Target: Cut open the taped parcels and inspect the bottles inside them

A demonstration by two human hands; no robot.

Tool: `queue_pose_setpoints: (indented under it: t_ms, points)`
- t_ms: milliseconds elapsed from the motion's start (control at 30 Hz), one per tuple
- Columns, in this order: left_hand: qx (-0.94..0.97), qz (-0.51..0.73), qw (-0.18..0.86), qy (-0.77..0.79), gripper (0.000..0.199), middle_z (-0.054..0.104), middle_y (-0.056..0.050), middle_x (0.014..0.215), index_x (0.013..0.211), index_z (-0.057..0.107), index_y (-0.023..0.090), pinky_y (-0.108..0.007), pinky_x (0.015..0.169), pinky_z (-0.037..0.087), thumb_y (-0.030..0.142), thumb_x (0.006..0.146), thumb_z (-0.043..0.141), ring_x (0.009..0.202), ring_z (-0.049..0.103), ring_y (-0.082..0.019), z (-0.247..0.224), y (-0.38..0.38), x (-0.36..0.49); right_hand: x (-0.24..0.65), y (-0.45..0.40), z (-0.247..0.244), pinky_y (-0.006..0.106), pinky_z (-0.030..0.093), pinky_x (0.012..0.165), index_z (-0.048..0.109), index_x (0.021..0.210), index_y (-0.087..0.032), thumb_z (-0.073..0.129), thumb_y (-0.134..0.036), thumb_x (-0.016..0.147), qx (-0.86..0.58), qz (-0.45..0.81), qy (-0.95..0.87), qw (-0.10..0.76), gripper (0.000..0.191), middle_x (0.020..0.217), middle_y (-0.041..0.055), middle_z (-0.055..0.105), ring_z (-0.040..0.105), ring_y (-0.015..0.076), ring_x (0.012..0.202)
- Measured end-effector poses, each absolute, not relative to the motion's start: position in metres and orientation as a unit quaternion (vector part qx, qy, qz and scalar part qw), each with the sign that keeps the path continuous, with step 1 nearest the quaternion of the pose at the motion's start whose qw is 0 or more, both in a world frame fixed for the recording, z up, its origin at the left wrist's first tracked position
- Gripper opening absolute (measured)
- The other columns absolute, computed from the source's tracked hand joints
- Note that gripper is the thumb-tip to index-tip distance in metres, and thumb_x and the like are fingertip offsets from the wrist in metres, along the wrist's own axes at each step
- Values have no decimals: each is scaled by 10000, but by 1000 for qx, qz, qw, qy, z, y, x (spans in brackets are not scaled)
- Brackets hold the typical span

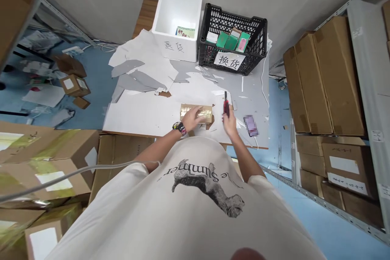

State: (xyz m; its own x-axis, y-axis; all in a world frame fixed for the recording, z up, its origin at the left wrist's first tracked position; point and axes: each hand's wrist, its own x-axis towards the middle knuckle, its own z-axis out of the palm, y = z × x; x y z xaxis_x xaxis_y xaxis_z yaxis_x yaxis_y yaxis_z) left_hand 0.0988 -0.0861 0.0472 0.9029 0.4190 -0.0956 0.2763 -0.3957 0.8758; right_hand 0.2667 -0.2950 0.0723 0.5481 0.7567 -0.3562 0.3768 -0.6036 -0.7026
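A small cardboard box (186, 110) with shiny tape across its top lies near the front edge of the white-covered table. My left hand (191, 118), a watch on its wrist, rests on the box with its fingers stretched out over the top. To the right of the box, my right hand (229, 122) is closed around a red and black utility knife (226, 107). The knife points away from me and stands apart from the box. Whether its blade is out is too small to tell. A phone (251, 125) lies right of my right hand.
A white foam box (175, 46) with some packets inside stands at the table's back. Beside it is a black plastic crate (258, 44) holding green and white boxes. Torn grey sheets (143, 81) lie on the left. Cartons (323, 81) fill a shelf on the right; more cartons (61, 146) stand left.
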Motion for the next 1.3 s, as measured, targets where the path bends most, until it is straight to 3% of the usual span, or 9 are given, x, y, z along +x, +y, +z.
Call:
queue_pose_setpoints:
  t_ms: [167, 233, 333, 467, 667, 800, 900, 1067, 1300]
  points:
    - [637, 46, 696, 329, 616, 806, -181, 1416, 1642, 552, 199, -418, 893, 703, 514, 1121, 646, 1109, 826, -280, 46, -81, 73, 190, -237, 86, 442, 519, 1269, 637, 1703, -266, 479, -493, 1187, -745, 342, -470, 327, 585, 1499, 121, 784, 690, 308, 1434]
    - [592, 58, 700, 396, 607, 833, -174, 1348, 1626, 513, 205, -351, 726, 678, 510, 1118, 642, 875, 817, -218, 45, -63, 52, 179, -220, 86, 456, 484, 1299, 733, 1593, -272, 470, -405, 1202, -741, 333, -505, 292, 489, 1452, 116, 798, 682, 310, 1424]
    - [595, 76, 670, 437, 607, 861, -137, 1262, 1578, 537, 221, -254, 596, 593, 564, 1089, 646, 715, 762, -157, 42, -28, 8, 179, -198, 79, 510, 412, 1343, 701, 1601, -218, 622, -329, 1143, -805, 271, -493, 189, 478, 1620, 171, 680, 557, 360, 1533]
    - [662, 46, 632, 400, 656, 857, -133, 1250, 1397, 749, 180, -235, 579, 565, 664, 956, 738, 758, 778, -169, 38, 15, -45, 183, -171, 67, 569, 409, 1311, 647, 1608, -193, 849, -259, 982, -835, 264, -480, 45, 661, 1612, 210, 643, 528, 405, 1475]
    - [722, -15, 606, 334, 707, 875, -105, 1216, 1357, 863, 200, -297, 666, 610, 733, 918, 716, 778, 772, -204, 22, 49, -64, 182, -156, 70, 493, 496, 1193, 790, 1349, -182, 857, -193, 948, -840, 290, -459, -20, 407, 1425, 187, 695, 598, 365, 1301]
    - [757, -46, 590, 277, 611, 879, -66, 1093, 1336, 892, 231, -318, 746, 614, 662, 953, 689, 721, 737, -198, 9, 64, -53, 178, -161, 80, 473, 524, 1184, 845, 1289, -203, 811, -227, 1021, -844, 288, -452, -16, 271, 1518, 172, 631, 598, 350, 1333]
    - [754, -79, 607, 239, 622, 849, -57, 954, 1345, 893, 223, -310, 666, 573, 649, 949, 671, 661, 682, -198, 0, 76, -46, 173, -159, 86, 472, 557, 1132, 860, 1240, -225, 749, -246, 1062, -860, 285, -424, -18, 211, 1531, 159, 643, 609, 362, 1363]
    - [744, -133, 630, 178, 590, 762, -28, 760, 1308, 902, 238, -289, 574, 504, 629, 932, 669, 594, 622, -191, -2, 90, -35, 166, -152, 95, 438, 575, 981, 832, 1158, -238, 728, -254, 1033, -877, 288, -384, -27, 164, 1528, 112, 688, 715, 327, 1168]
    - [696, -178, 685, 125, 491, 716, -4, 662, 1181, 914, 256, -272, 498, 456, 600, 846, 811, 507, 554, -163, 13, 82, -28, 171, -164, 95, 378, 500, 942, 745, 1178, -233, 682, -295, 1088, -871, 275, -406, -11, 126, 1233, 114, 802, 714, 319, 1104]
